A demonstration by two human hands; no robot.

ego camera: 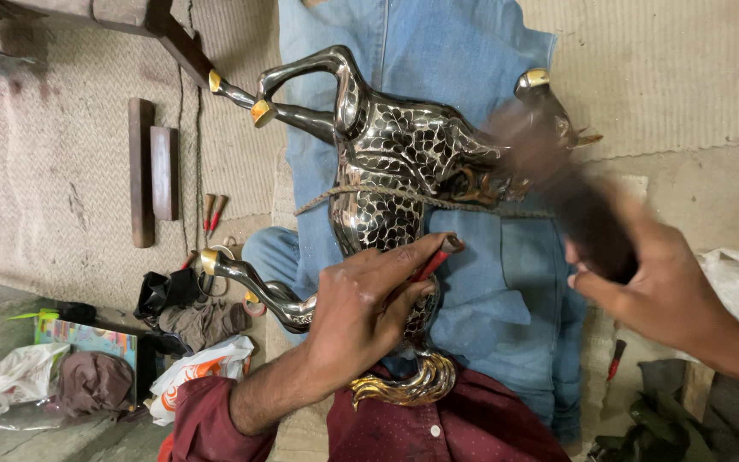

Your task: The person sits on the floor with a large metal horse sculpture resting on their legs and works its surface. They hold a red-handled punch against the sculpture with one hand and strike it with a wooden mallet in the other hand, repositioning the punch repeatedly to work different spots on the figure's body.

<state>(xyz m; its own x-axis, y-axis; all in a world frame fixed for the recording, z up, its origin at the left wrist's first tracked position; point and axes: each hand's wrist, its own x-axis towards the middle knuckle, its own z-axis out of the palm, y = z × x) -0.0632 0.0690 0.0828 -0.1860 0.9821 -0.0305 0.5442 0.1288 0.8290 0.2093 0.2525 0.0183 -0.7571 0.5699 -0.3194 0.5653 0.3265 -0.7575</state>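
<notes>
Item: metal horse figure [395, 162] lying across our lap, body already covered in dark engraved pattern, legs plain | left hand [361, 312] fingers closed on red-handled chisel [438, 257] set to flank | right hand [652, 287] grips blurred dark mallet [575, 201] | cord across body; wood blocks [151, 171], bags at floor's left edge.

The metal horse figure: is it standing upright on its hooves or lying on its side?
Lying on its side. The horse figure rests across the person's jeans-clad lap, legs pointing sideways toward the mat, gold hooves off the ground.
</notes>
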